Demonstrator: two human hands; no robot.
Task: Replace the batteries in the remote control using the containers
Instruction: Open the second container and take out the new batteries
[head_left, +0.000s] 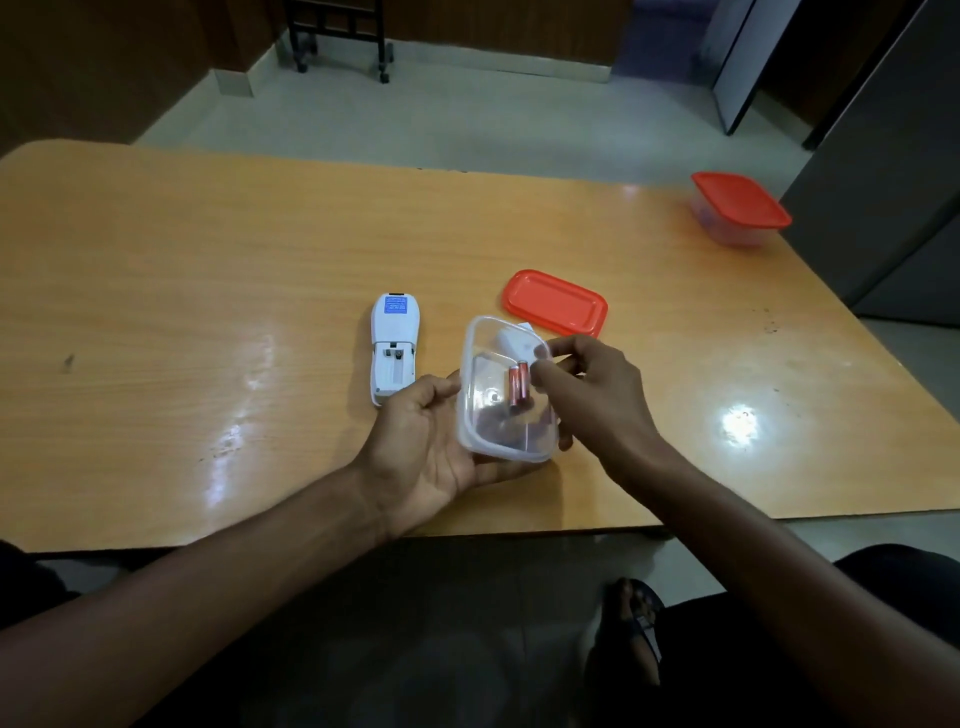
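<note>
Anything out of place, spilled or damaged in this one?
Nothing stands out. The remote lies face down with its battery bay open and empty, as the task requires; the loose red lid belongs to the clear container being held.

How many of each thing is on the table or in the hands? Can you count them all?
Remote control: 1
Red batteries: 2
Clear open container: 1
Loose red lid: 1
Closed container with red lid: 1
Total: 6
</note>
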